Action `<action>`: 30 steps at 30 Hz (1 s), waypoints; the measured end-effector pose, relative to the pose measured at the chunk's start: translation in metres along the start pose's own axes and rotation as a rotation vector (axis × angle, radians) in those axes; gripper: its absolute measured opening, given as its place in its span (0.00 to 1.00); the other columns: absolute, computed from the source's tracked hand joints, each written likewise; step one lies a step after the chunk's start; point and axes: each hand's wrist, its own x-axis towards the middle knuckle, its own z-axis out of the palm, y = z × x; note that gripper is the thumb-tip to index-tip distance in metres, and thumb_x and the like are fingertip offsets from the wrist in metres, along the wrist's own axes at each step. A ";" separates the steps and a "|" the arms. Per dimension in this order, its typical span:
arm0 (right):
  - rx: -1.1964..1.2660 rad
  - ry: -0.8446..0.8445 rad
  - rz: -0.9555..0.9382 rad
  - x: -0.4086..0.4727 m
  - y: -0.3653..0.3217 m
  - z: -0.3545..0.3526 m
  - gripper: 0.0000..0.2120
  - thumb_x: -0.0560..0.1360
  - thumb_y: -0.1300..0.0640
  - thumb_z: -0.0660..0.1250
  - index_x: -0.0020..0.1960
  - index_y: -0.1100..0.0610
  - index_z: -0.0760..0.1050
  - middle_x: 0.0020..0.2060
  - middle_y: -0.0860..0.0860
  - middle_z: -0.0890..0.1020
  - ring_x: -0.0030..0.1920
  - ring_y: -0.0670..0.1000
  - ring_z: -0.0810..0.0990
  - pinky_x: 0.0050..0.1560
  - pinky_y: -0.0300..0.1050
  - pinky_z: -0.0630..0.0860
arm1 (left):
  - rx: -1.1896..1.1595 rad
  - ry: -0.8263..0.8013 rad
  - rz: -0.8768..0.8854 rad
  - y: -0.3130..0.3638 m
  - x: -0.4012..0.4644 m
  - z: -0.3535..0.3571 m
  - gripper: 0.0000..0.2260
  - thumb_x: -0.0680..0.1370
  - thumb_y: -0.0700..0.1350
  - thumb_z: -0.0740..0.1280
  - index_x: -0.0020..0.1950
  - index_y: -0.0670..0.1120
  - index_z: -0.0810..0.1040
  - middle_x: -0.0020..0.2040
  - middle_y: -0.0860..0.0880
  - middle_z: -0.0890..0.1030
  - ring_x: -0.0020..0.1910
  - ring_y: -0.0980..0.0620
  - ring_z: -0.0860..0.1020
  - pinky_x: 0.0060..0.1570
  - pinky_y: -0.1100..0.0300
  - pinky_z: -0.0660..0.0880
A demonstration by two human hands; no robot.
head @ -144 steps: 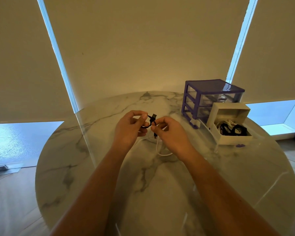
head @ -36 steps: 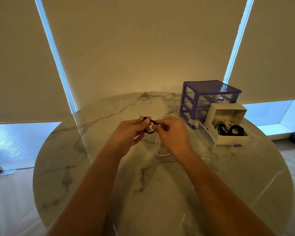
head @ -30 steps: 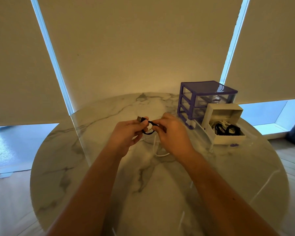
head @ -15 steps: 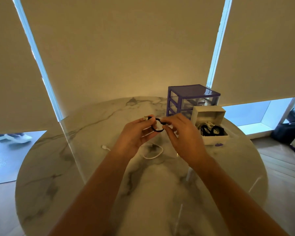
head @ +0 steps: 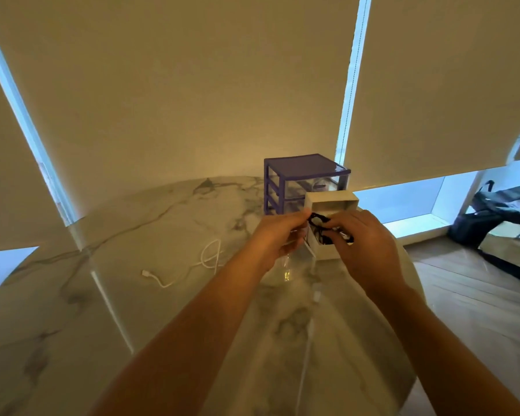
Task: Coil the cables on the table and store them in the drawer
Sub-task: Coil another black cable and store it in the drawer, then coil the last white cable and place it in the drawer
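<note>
Both hands hold a small coiled black cable (head: 316, 220) between them, right at the near edge of the pulled-out white drawer (head: 332, 201). My left hand (head: 278, 240) pinches the coil from the left. My right hand (head: 364, 246) pinches it from the right and covers most of the drawer's inside, where other dark cables show. The drawer belongs to a purple-framed drawer unit (head: 302, 178) at the back of the marble table (head: 132, 295). A loose white cable (head: 192, 265) lies uncoiled on the table to the left of my hands.
Roller blinds hang close behind the table. Dark bags and a box (head: 505, 229) sit on the wooden floor at the right. The table's round edge runs near the drawer on the right side.
Both hands have carried the black coil from the table's middle rightward to the open drawer. The view turned right, and the white cable now lies uncovered on the table.
</note>
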 end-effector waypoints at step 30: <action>-0.064 -0.474 0.226 0.048 0.028 0.018 0.15 0.81 0.54 0.59 0.65 0.55 0.75 0.59 0.54 0.79 0.56 0.54 0.79 0.61 0.47 0.74 | 0.833 0.166 0.320 -0.040 0.051 0.008 0.19 0.76 0.54 0.69 0.65 0.51 0.77 0.42 0.57 0.65 0.62 0.46 0.71 0.64 0.49 0.71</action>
